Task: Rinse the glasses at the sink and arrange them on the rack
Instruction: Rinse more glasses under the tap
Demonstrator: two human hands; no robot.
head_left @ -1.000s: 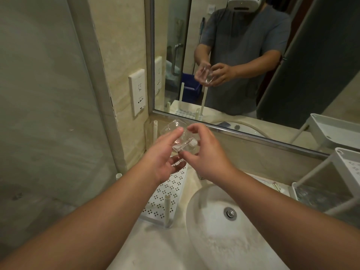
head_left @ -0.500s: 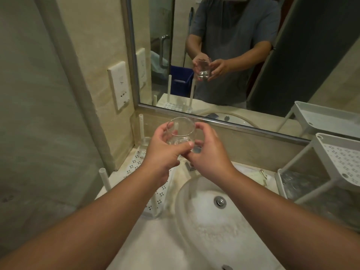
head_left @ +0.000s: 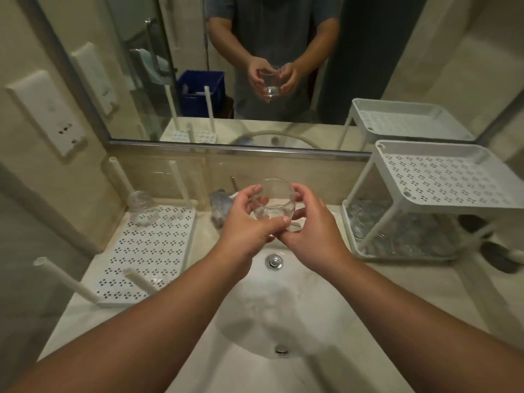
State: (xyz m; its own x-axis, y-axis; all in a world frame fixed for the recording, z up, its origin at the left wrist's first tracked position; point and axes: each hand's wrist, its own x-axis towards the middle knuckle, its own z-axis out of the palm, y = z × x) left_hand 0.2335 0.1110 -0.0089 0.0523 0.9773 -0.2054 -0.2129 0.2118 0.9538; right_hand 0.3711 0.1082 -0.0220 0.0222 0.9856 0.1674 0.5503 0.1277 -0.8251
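Observation:
A clear glass (head_left: pixel 274 201) is held upright over the back of the white sink (head_left: pixel 283 302). My left hand (head_left: pixel 249 222) grips it from the left with thumb across its lower front. My right hand (head_left: pixel 309 225) cups it from the right. On the left counter lies a white perforated rack (head_left: pixel 147 253) with tall pegs; one clear glass (head_left: pixel 141 207) stands at its far corner. A white two-tier shelf (head_left: pixel 433 177) stands on the right, with several glasses (head_left: pixel 397 231) on its lower tray.
The faucet (head_left: pixel 226 202) sits behind the basin, partly hidden by my left hand. A mirror (head_left: pixel 255 66) runs along the back wall. A wall socket (head_left: pixel 48 112) is on the left. A dark object (head_left: pixel 502 259) lies at the right counter edge.
The glass went from tilted above the rack to upright, and both hands carried it right and toward me, over the sink. My view dropped toward the counter.

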